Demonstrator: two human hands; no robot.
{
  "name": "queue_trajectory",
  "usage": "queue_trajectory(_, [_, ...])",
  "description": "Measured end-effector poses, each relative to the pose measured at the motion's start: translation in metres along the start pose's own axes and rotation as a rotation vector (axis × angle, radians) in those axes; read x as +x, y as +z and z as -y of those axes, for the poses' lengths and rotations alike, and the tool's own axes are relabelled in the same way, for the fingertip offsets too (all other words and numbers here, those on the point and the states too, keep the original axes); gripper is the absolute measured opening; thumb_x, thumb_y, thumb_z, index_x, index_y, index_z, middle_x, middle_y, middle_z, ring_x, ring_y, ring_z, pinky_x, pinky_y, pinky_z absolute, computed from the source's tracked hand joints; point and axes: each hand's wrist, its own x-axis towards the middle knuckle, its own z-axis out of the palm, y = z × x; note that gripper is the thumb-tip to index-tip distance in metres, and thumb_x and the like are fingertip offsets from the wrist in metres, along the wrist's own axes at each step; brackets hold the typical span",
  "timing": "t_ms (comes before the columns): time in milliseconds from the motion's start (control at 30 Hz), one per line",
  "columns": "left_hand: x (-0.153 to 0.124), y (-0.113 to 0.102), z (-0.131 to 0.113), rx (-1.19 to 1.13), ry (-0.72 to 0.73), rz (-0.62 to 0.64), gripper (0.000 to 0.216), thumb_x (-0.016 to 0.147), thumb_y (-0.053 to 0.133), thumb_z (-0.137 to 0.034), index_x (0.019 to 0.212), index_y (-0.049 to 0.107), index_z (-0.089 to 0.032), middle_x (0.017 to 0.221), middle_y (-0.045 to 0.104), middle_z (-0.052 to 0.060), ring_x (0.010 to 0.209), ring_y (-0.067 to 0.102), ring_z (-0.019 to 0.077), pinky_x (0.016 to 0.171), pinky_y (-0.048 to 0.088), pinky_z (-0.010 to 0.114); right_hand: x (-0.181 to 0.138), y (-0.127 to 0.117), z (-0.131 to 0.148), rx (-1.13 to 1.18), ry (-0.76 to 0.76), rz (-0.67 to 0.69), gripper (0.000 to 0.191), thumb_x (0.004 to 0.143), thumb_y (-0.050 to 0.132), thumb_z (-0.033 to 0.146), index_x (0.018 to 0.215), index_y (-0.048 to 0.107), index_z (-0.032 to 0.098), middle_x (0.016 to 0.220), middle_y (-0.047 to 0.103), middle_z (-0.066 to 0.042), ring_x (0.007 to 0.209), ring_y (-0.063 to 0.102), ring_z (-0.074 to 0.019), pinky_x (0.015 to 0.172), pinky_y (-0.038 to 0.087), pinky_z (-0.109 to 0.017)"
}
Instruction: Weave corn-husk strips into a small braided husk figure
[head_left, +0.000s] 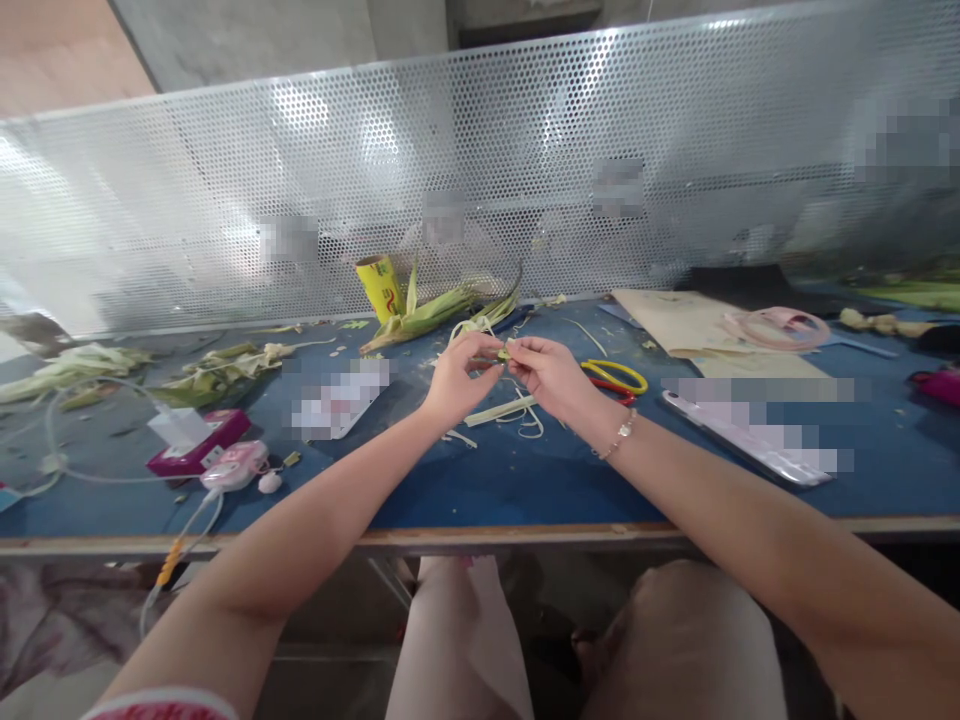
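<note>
Above the middle of the blue tabletop, my left hand (463,372) and my right hand (546,372) meet at the fingertips. Between them they pinch a small yellow-green piece (504,354) that looks like corn husk; its exact shape is too small to tell. Under the hands lie pale husk strips (499,410) and thin curled shreds. Beside my right wrist are yellow-handled scissors (626,376), partly hidden by that hand. Behind my left hand rests a green corn husk (427,315), with a yellow cardboard tube (380,287) standing near it.
A perforated metal screen (525,180) rises behind the blue table (450,490). On the left are a phone (341,400), a magenta box (199,445), a pink earphone case (236,465) with cables, and husk scraps (217,375). On the right are another phone (750,440) and brown paper (690,325).
</note>
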Motion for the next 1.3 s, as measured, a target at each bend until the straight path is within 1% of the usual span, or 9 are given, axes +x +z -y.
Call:
queue_trajectory(133, [-0.002, 0.001, 0.001, 0.066, 0.038, -0.011, 0.023, 0.07, 0.06, -0.009, 0.092, 0.061, -0.017, 0.097, 0.063, 0.006, 0.081, 0.064, 0.0122, 0.075, 0.055, 0.03, -0.001, 0.001, 0.001, -0.006, 0.017, -0.026, 0.014, 0.062, 0.073, 0.02, 0.06, 0.06, 0.017, 0.063, 0.053, 0.002, 0.059, 0.047, -0.0069, 0.065, 0.045, -0.024])
queue_trajectory(300, [-0.002, 0.003, 0.003, 0.026, -0.042, -0.008, 0.023, 0.072, 0.058, -0.01, 0.094, 0.06, -0.016, 0.093, 0.068, 0.006, 0.085, 0.066, 0.0141, 0.081, 0.054, 0.032, -0.001, 0.0, 0.0, -0.019, -0.002, -0.02, 0.014, 0.063, 0.074, 0.021, 0.062, 0.061, 0.017, 0.063, 0.053, 0.002, 0.06, 0.048, -0.0075, 0.066, 0.045, -0.025])
queue_trajectory(500, [-0.002, 0.005, 0.003, -0.076, -0.067, -0.076, 0.034, 0.07, 0.062, -0.01, 0.101, 0.048, -0.017, 0.098, 0.068, 0.009, 0.094, 0.065, 0.0153, 0.085, 0.053, 0.034, -0.001, 0.002, 0.0, -0.005, 0.001, -0.003, 0.019, 0.056, 0.079, 0.025, 0.061, 0.062, 0.016, 0.062, 0.055, 0.002, 0.059, 0.049, -0.0069, 0.063, 0.044, -0.024])
queue_trajectory(567, [-0.002, 0.005, 0.003, -0.066, -0.055, -0.079, 0.033, 0.07, 0.061, -0.008, 0.099, 0.047, -0.017, 0.098, 0.068, 0.009, 0.095, 0.065, 0.0153, 0.085, 0.053, 0.034, -0.002, 0.002, 0.0, 0.001, 0.009, -0.01, 0.018, 0.056, 0.078, 0.024, 0.06, 0.062, 0.016, 0.062, 0.055, 0.002, 0.059, 0.048, -0.0068, 0.062, 0.044, -0.023])
queue_trajectory(767, [-0.002, 0.002, 0.002, 0.087, 0.053, -0.045, 0.023, 0.072, 0.056, -0.008, 0.093, 0.058, -0.016, 0.095, 0.069, 0.006, 0.09, 0.066, 0.0142, 0.085, 0.054, 0.032, -0.001, 0.002, 0.0, 0.012, 0.016, -0.02, 0.017, 0.058, 0.078, 0.021, 0.061, 0.062, 0.016, 0.063, 0.055, 0.002, 0.06, 0.049, -0.0069, 0.063, 0.045, -0.023])
queue_trajectory(900, [-0.002, 0.0, 0.006, 0.127, 0.085, -0.047, 0.021, 0.073, 0.055, -0.01, 0.091, 0.064, -0.016, 0.093, 0.07, 0.006, 0.085, 0.067, 0.0138, 0.084, 0.055, 0.032, -0.001, 0.001, 0.0, 0.003, 0.021, -0.024, 0.016, 0.061, 0.076, 0.021, 0.061, 0.061, 0.017, 0.063, 0.054, 0.002, 0.059, 0.049, -0.0067, 0.063, 0.046, -0.023])
queue_trajectory(1033, [-0.001, -0.003, 0.009, 0.239, 0.177, -0.034, 0.025, 0.072, 0.056, -0.009, 0.093, 0.066, -0.018, 0.097, 0.071, 0.006, 0.09, 0.066, 0.0154, 0.083, 0.054, 0.034, 0.0, 0.0, -0.001, -0.014, 0.013, -0.024, 0.013, 0.064, 0.074, 0.023, 0.064, 0.062, 0.017, 0.063, 0.054, 0.002, 0.059, 0.049, -0.0072, 0.064, 0.047, -0.023])
queue_trajectory(1167, [0.002, -0.009, 0.009, 0.363, 0.287, 0.012, 0.021, 0.073, 0.057, -0.01, 0.09, 0.067, -0.018, 0.093, 0.071, 0.006, 0.088, 0.066, 0.0151, 0.081, 0.054, 0.032, 0.0, 0.0, -0.001, 0.006, 0.03, -0.021, 0.013, 0.063, 0.074, 0.021, 0.064, 0.062, 0.016, 0.064, 0.056, 0.001, 0.058, 0.05, -0.0065, 0.063, 0.047, -0.022])
queue_trajectory(1300, [0.003, -0.012, 0.008, 0.406, 0.342, 0.039, 0.018, 0.073, 0.059, -0.011, 0.088, 0.066, -0.018, 0.091, 0.071, 0.005, 0.087, 0.066, 0.0156, 0.081, 0.053, 0.032, -0.001, 0.002, -0.001, 0.022, 0.041, -0.008, 0.011, 0.062, 0.073, 0.018, 0.064, 0.063, 0.015, 0.065, 0.057, 0.001, 0.058, 0.049, -0.0059, 0.061, 0.046, -0.021])
